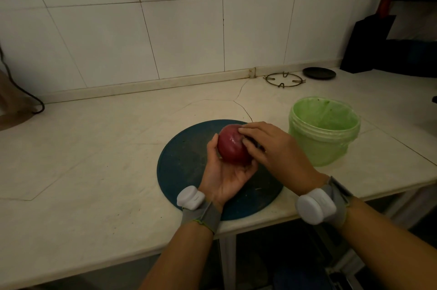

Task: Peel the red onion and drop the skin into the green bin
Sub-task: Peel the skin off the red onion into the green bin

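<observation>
Grey wristbands with white pods sit closest, one on each wrist [191,197], and beyond them both hands meet over a round dark board [182,162]. The left hand [222,171] is turned palm up, its fingers and thumb curled round the red onion [233,145] from beneath, so the onion rests in that cupped grip above the board rather than on it. The right hand [272,147] comes over from the other side, fingers bent, with the fingertips [243,129] pressed on the onion's top. Its thumb is hidden behind the onion, so I cannot tell whether a flap of skin is pinched or only being worked at.

The green bin [316,147] stands on the counter [94,147] just beyond the back of the right hand, near but not under the fingers.

The onion looks smooth and shiny where the fingertips press. A hard pull against a loose left-hand grip could probably make it squirt out of the palm and roll off the board. Papery skin is likely to tear into scraps if tugged from a small edge. Any piece let go where the fingers are now would land on the board, not in the bin, so the right hand would need to carry it across first.
</observation>
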{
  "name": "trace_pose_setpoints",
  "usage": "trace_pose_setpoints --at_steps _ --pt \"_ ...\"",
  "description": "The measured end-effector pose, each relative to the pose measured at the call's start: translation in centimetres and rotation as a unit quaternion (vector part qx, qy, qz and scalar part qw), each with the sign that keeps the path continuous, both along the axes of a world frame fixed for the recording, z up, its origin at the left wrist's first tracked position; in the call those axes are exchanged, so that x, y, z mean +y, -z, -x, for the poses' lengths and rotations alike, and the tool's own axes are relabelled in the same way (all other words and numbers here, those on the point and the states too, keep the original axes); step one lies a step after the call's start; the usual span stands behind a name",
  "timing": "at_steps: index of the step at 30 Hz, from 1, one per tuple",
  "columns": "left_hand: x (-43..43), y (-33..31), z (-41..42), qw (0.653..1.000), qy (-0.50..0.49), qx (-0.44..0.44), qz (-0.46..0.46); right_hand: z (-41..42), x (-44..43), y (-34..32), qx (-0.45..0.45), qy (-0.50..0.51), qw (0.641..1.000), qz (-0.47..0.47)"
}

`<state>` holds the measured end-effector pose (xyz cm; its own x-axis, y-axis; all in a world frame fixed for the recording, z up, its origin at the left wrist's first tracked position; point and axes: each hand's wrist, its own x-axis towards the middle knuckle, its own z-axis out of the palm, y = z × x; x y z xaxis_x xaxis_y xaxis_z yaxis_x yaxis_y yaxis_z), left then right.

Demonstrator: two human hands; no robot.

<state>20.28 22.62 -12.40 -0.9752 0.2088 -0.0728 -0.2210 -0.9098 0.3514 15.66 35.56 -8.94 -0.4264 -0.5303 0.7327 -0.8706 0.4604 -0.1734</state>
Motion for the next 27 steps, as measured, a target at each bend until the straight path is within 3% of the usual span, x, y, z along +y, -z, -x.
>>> trace_pose_setpoints --at_steps 4,9,13,17,27 --pt "-0.1 0.1 0.2 1.0 -0.009 0.0 0.013 0.6 -0.4 0.7 0.113 0.036 0.991 -0.056" --pt "-0.1 0.0 -0.1 1.0 0.018 0.015 0.001 -0.1 -0.7 -0.4 0.017 0.069 0.997 -0.039" --pt "0.0 -0.3 0.0 0.999 0.026 0.009 0.031 0.3 -0.6 -1.0 0.097 0.142 0.98 -0.103" --pt "0.3 -0.9 -0.2 0.996 0.016 -0.02 0.087 1.0 0.0 -0.8 0.15 0.097 0.973 -0.149" --pt "1.5 -4.1 0.5 0.989 -0.029 -0.062 0.131 2.3 1.4 -2.6 0.205 0.093 0.969 -0.098"
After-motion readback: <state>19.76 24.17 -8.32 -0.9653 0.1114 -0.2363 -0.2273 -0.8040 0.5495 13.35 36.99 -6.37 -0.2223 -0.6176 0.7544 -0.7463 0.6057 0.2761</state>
